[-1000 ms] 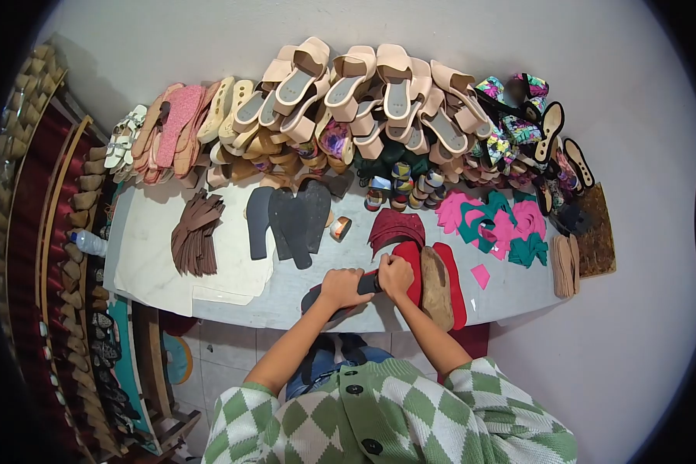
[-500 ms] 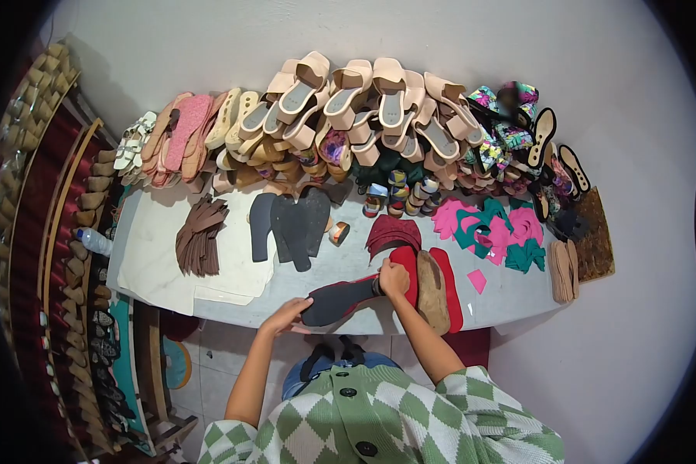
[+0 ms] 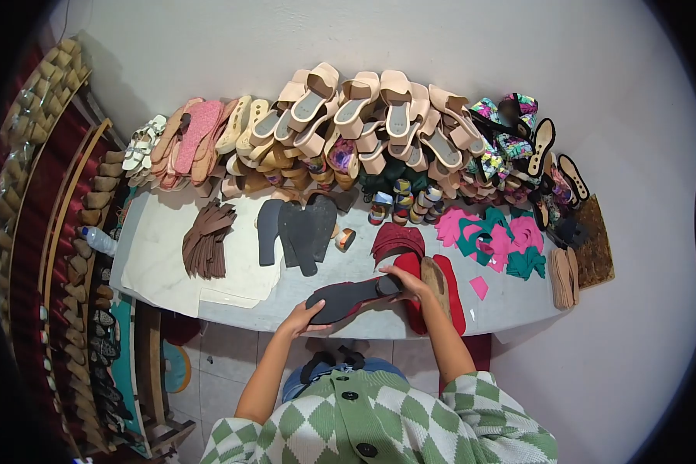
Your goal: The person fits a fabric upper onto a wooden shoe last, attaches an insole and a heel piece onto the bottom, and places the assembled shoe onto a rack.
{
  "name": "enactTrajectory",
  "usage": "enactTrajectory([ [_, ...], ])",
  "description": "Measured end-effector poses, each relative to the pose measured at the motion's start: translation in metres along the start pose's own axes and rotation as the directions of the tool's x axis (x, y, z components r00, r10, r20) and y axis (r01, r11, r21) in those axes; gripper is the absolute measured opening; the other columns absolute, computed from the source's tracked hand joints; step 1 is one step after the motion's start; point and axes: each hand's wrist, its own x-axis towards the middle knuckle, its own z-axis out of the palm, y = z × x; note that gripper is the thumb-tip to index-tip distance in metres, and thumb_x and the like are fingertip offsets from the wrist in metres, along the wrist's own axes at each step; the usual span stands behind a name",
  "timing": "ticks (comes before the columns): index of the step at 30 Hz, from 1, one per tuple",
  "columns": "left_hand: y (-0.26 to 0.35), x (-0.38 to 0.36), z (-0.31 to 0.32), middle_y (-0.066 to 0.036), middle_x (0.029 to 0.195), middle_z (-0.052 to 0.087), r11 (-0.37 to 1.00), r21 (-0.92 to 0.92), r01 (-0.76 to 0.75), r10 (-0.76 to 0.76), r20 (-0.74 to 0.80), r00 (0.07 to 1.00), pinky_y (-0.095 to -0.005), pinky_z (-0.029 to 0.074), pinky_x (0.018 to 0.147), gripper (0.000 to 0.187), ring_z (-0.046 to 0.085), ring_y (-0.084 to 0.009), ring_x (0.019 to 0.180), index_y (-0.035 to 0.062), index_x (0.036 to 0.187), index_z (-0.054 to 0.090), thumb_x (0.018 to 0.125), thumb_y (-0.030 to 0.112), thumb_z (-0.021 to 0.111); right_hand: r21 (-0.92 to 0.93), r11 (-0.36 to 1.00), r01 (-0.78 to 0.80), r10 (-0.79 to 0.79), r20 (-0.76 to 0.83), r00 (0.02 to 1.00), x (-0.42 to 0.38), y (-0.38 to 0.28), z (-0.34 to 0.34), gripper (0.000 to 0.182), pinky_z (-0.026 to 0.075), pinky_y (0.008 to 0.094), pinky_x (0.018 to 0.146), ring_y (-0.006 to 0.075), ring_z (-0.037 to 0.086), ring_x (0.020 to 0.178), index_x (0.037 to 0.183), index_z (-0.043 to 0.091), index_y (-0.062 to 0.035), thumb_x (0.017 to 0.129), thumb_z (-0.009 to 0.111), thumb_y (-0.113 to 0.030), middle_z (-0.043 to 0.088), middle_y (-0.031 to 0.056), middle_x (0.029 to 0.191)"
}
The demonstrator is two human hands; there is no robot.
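A dark grey shoe sole [image 3: 348,298] with a red underside is held between both hands above the front edge of the white table [image 3: 162,255]. My left hand [image 3: 303,317] grips its toe end at the lower left. My right hand [image 3: 408,282] grips its heel end at the right. Under my right hand lie red soles [image 3: 448,282] and a tan cork sole [image 3: 438,277]. A stack of dark red pieces [image 3: 396,238] sits just behind them.
Dark grey soles [image 3: 301,228] and brown cut strips [image 3: 206,243] lie on the table's left half. A small tape roll [image 3: 345,239] sits mid-table. Pink and teal cutouts [image 3: 491,232] lie right. Piled beige sandals [image 3: 363,116] line the back wall. Shoe lasts [image 3: 85,209] fill a rack on the left.
Both hands were together on the sole's heel end. My left hand slid down to the toe end, and the sole lifted and turned so that its dark face shows.
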Motion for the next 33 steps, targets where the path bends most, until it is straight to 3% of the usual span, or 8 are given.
enactTrajectory([
  [3, 0.001, 0.004, -0.005, -0.017, 0.117, 0.053, 1.0, -0.021, 0.004, -0.004, 0.026, 1.0, -0.0408, 0.055, 0.082, 0.06, 0.06, -0.0293, 0.097, 0.0016, 0.13, 0.037, 0.086, 0.035, 0.061, -0.005, 0.992, 0.129, -0.127, 0.165, 0.978, 0.01, 0.017, -0.021, 0.054, 0.052, 0.0413, 0.077, 0.0201, 0.057, 0.09, 0.129, 0.044, -0.0096, 0.084, 0.063, -0.033, 0.058, 0.0064, 0.108],
  [6, 0.006, 0.004, -0.006, -0.017, 0.117, 0.054, 1.0, -0.02, 0.011, -0.01, 0.047, 0.999, -0.0413, 0.055, 0.082, 0.061, 0.061, -0.03, 0.097, 0.0009, 0.13, 0.036, 0.086, 0.035, 0.061, 0.019, 0.999, 0.03, -0.033, 0.204, 0.978, 0.022, 0.023, -0.032, 0.056, 0.052, 0.0348, 0.081, 0.016, 0.057, 0.093, 0.13, 0.042, -0.0098, 0.081, 0.068, -0.019, 0.056, 0.0042, 0.112],
  [9, 0.006, 0.002, -0.006, -0.018, 0.118, 0.053, 0.999, -0.029, 0.018, -0.017, 0.042, 0.999, -0.0384, 0.057, 0.077, 0.06, 0.061, -0.0302, 0.095, -0.0017, 0.129, 0.037, 0.086, 0.032, 0.062, 0.145, 0.989, -0.006, -0.032, 0.26, 0.965, 0.018, 0.021, -0.03, 0.056, 0.051, 0.0328, 0.083, 0.0151, 0.057, 0.095, 0.129, 0.043, -0.0071, 0.081, 0.068, -0.02, 0.057, 0.0037, 0.112],
  [12, 0.005, 0.003, -0.006, -0.019, 0.118, 0.052, 1.0, -0.031, 0.0, 0.0, 0.022, 1.0, -0.0368, 0.058, 0.073, 0.058, 0.061, -0.0291, 0.094, -0.0031, 0.127, 0.038, 0.085, 0.028, 0.063, 0.063, 0.998, 0.019, -0.039, 0.335, 0.941, 0.034, 0.023, -0.039, 0.064, 0.048, 0.0355, 0.088, 0.0163, 0.055, 0.103, 0.136, 0.036, -0.0057, 0.082, 0.068, -0.02, 0.054, 0.0045, 0.118],
  [15, 0.007, 0.002, -0.012, -0.017, 0.117, 0.052, 0.992, 0.098, -0.078, 0.076, 0.024, 0.997, -0.0372, 0.059, 0.071, 0.054, 0.061, -0.0268, 0.095, -0.0036, 0.125, 0.04, 0.085, 0.026, 0.063, -0.193, 0.98, 0.057, 0.002, 0.295, 0.956, 0.033, 0.022, -0.038, 0.066, 0.044, 0.0316, 0.091, 0.0159, 0.054, 0.106, 0.135, 0.037, -0.0027, 0.08, 0.069, -0.017, 0.054, 0.0063, 0.118],
  [19, 0.018, 0.0, -0.031, -0.014, 0.114, 0.053, 0.962, 0.226, -0.151, 0.148, 0.033, 0.988, -0.0375, 0.059, 0.07, 0.05, 0.059, -0.0238, 0.097, -0.0024, 0.124, 0.043, 0.086, 0.023, 0.063, -0.248, 0.892, 0.377, -0.295, 0.311, 0.904, 0.03, 0.027, -0.02, 0.07, 0.043, 0.0305, 0.089, 0.0157, 0.055, 0.103, 0.128, 0.047, -0.0028, 0.068, 0.079, -0.02, 0.058, 0.0085, 0.112],
  [26, 0.04, 0.014, -0.064, -0.012, 0.113, 0.053, 0.906, 0.344, -0.247, 0.237, 0.071, 0.969, -0.0358, 0.057, 0.074, 0.05, 0.056, -0.0217, 0.101, 0.0003, 0.125, 0.042, 0.086, 0.023, 0.063, -0.377, 0.717, 0.586, -0.558, 0.192, 0.807, 0.036, 0.02, 0.0, 0.069, 0.043, 0.0322, 0.088, 0.0202, 0.051, 0.108, 0.125, 0.051, -0.0045, 0.066, 0.081, -0.027, 0.053, 0.0101, 0.114],
  [33, 0.023, 0.013, -0.057, -0.012, 0.1, 0.061, 0.926, 0.331, -0.184, 0.19, 0.014, 0.982, -0.0272, 0.056, 0.061, 0.05, 0.065, -0.0188, 0.076, 0.0015, 0.123, 0.046, 0.087, 0.034, 0.06, -0.412, 0.756, 0.509, -0.457, 0.226, 0.86, 0.045, 0.044, -0.01, 0.066, 0.043, 0.0305, 0.086, 0.0222, 0.049, 0.11, 0.123, 0.053, -0.0043, 0.069, 0.077, -0.035, 0.051, 0.0127, 0.116],
])
